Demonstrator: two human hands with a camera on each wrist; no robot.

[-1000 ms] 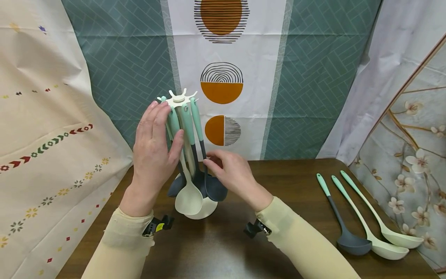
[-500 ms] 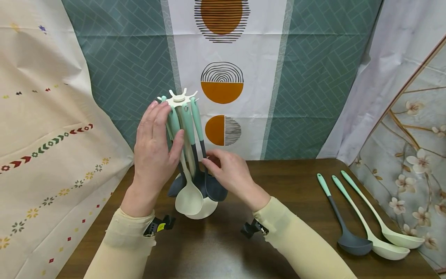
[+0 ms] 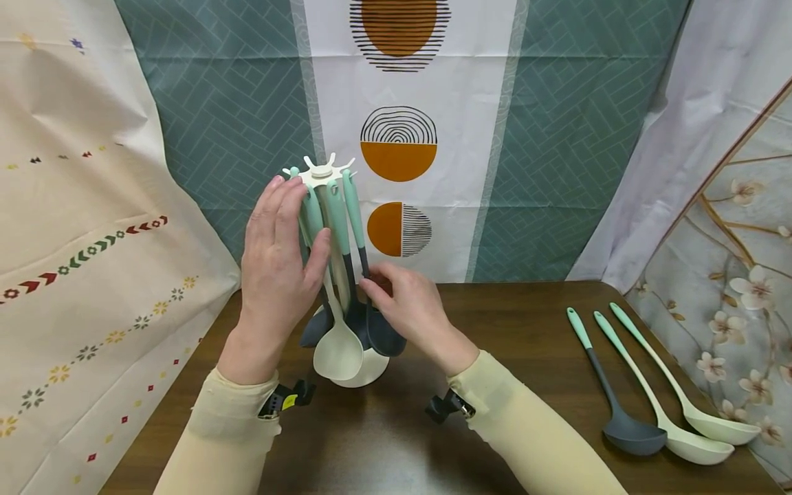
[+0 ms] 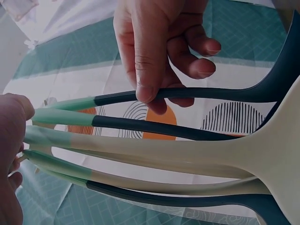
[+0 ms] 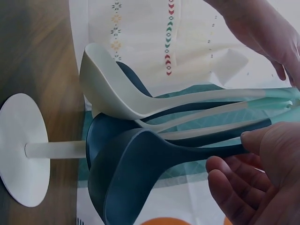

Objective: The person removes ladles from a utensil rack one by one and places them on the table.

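Note:
A white rotating utensil stand (image 3: pixel 321 172) with hook arms stands on the table, several mint-handled utensils hanging from it. My right hand (image 3: pixel 408 306) pinches the shaft of a dark ladle (image 5: pixel 136 173) between thumb and fingers; that ladle hangs at the stand's right side. My left hand (image 3: pixel 275 268) is raised on the left, fingers extended along the stand's top hooks and thumb beside the handles. A cream ladle (image 3: pixel 339 354) hangs at the front, and other dark utensils hang behind it. In the left wrist view, the left hand (image 4: pixel 11 154) is at the handle ends, partly cut off.
Lying on the right of the brown wooden table (image 3: pixel 495 412) are a dark ladle (image 3: pixel 634 433) and two cream ladles, the nearer cream ladle (image 3: pixel 696 447) beside the dark one. Patterned cloths hang behind and at both sides. The stand's round white base (image 5: pixel 23 150) rests on the table.
The head view has shifted slightly. Both hands keep their places at the stand, and the right hand still pinches the dark ladle's shaft.

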